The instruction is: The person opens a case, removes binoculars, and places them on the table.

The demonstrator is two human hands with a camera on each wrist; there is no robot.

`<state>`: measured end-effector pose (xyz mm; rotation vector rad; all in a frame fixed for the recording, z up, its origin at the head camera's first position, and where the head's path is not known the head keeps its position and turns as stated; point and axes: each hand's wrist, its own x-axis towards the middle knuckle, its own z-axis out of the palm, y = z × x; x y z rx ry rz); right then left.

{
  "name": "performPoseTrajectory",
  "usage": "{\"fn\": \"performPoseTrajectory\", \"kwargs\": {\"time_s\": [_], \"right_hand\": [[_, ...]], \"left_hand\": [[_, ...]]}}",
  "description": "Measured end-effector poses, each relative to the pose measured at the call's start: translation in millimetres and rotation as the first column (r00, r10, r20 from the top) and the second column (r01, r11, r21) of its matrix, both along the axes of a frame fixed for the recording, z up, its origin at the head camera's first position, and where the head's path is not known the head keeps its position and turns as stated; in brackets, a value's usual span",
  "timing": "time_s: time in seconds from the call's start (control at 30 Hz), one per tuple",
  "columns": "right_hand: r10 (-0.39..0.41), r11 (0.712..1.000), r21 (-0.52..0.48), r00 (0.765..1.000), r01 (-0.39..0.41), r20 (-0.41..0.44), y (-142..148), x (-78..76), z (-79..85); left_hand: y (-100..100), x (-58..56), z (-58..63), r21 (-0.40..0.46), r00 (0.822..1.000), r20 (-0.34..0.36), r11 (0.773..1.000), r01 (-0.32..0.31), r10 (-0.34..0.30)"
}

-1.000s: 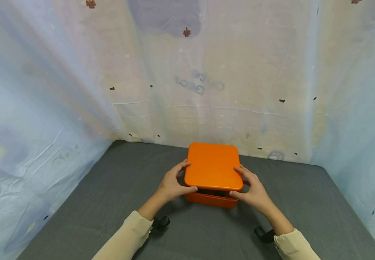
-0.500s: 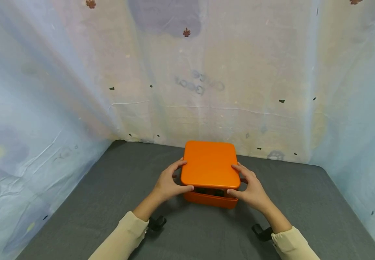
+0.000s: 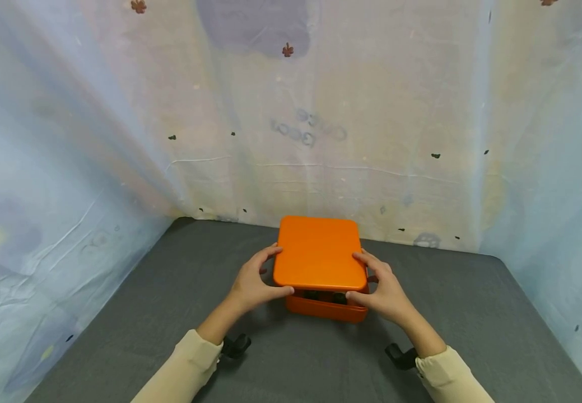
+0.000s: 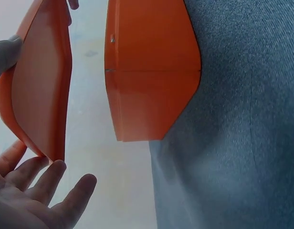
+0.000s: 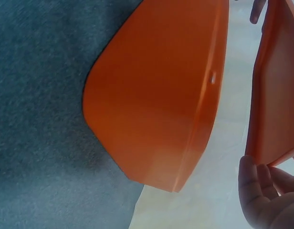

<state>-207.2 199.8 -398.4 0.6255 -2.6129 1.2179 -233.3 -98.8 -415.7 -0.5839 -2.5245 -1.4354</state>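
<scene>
Both hands hold an orange lid by its opposite sides, level above an orange box. My left hand grips the lid's left edge, thumb at the near corner and fingers along the side. On the other side, my right hand grips the right edge in the same way. Both wrist views show a gap between the raised lid and the box. Dark round things show inside the box through the front gap; most of its inside is hidden under the lid.
The box stands on a grey cloth-covered table. A pale patterned curtain hangs behind the table's far edge and along both sides. Black straps are worn at both wrists.
Both hands have carried the lid to the left and slightly away, so it sits further left over the box. More of the dark contents shows at the front. The box has stayed put.
</scene>
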Motion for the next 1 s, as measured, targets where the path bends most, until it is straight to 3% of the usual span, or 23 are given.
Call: {"fn": "performPoseTrajectory", "kwargs": {"time_s": [0.33, 0.47, 0.57, 0.7, 1.0], "right_hand": [[0.007, 1.0, 0.0, 1.0, -0.007, 0.007, -12.0, -2.7, 3.9], [0.013, 1.0, -0.012, 0.999, -0.012, 0.051, -23.0, 6.1, 20.2], [0.027, 0.999, -0.026, 0.998, -0.026, 0.063, -26.5, 3.7, 19.5], [0.03, 1.0, 0.0, 0.999, -0.03, 0.04, -27.1, -7.8, 5.0], [0.095, 0.993, -0.084, 0.992, -0.088, 0.08, -40.7, -9.4, 7.9]], "left_hand": [[-14.6, 4.0, 4.5, -0.011, 1.0, -0.003, 1.0, -0.018, 0.018], [-20.4, 6.2, 6.0, -0.011, 1.0, -0.006, 1.0, -0.03, 0.029], [-24.3, 7.5, 6.8, -0.01, 0.999, -0.009, 0.999, -0.037, 0.037], [-29.6, 9.0, 7.7, -0.015, 0.999, -0.016, 0.999, -0.051, 0.05], [-41.1, 11.3, 10.2, -0.023, 0.998, -0.036, 0.998, -0.061, 0.06]]}}
